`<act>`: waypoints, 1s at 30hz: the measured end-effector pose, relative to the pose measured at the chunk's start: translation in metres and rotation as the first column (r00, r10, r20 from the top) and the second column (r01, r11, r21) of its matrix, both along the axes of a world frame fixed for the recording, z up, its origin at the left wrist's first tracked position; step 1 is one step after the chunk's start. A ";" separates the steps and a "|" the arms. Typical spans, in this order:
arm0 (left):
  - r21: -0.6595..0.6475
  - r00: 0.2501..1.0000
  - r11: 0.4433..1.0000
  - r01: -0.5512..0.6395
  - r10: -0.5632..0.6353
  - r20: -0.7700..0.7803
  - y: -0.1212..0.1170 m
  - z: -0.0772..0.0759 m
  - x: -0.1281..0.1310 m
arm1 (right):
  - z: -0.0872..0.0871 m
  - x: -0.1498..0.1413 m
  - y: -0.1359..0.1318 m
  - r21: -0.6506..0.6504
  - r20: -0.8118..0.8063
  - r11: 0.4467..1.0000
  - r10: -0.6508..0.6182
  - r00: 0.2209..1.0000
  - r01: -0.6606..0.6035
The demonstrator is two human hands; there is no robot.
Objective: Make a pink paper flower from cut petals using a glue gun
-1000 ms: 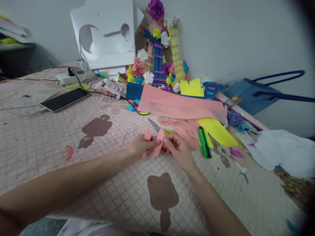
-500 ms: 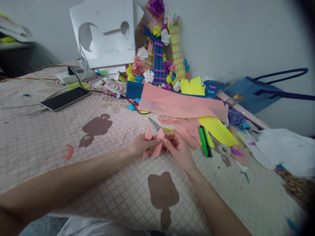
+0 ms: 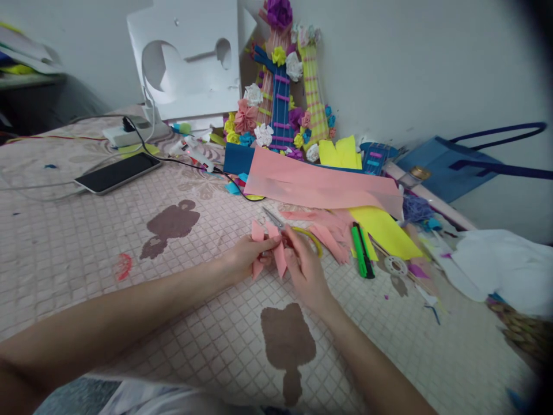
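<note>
Head view's got the left hand (image 3: 247,256) pinching pink paper (image 3: 280,262), probably to steady it beside the right hand (image 3: 307,272), whose grip I can't make out.

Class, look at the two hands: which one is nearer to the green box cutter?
The right. The right hand is to the left of the green box cutter; the left hand, holding pink paper, is farther left.

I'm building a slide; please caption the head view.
Left hand holds pink paper, right hand close against it, scissors and cutter nearby.
</note>
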State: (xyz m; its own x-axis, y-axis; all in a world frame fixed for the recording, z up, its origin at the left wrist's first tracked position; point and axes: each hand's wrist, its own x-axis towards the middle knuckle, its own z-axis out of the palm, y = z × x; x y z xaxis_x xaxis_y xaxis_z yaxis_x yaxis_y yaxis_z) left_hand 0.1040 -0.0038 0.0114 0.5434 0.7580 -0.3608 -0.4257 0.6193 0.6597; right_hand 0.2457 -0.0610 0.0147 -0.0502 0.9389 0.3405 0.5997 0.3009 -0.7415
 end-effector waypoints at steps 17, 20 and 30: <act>0.083 1.000 0.996 -0.018 0.019 -0.007 -0.002 -0.005 0.001 | 0.009 -0.015 -0.001 -0.399 -0.660 0.907 -0.184 0.729 -0.133; 0.080 0.997 0.995 0.064 -0.061 -0.038 -0.006 -0.005 0.004 | 0.007 -0.027 -0.003 -0.432 -0.742 0.876 -0.208 0.637 -0.216; 0.034 0.984 0.989 0.143 -0.145 0.105 -0.007 -0.005 0.004 | -0.008 -0.030 0.003 -0.449 -0.667 0.881 -0.218 0.713 -0.151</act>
State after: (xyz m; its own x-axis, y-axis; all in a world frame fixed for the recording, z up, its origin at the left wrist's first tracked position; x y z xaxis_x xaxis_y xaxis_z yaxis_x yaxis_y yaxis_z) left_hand 0.1080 -0.0107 0.0062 0.6820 0.6774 -0.2757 -0.4025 0.6624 0.6318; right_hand 0.2155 -0.0583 0.0069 0.0560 0.9810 -0.1857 -0.1257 -0.1776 -0.9760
